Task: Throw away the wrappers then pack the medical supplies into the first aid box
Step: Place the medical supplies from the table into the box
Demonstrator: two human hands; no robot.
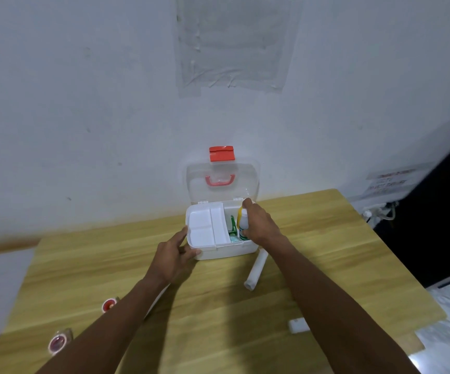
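Our right hand (pixel 259 225) gripped the bottle (pixel 243 225) over the box (pixel 227 249), left hand (pixel 176 252) loosely bracing it; we judged lowering it upright beside the green tube (pixel 233 225) best.

Dim, soft indoor light, faint arm shadows on the table (pixel 326 238) (edges bowed, slightly blurred)

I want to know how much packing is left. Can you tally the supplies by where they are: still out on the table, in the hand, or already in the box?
Loose on the table: 4 (white roll, small white packet, two red-centred tape rolls)
In the right hand: 1 (white bottle)
In the first aid box: 1 visible (green item)
Total: 6
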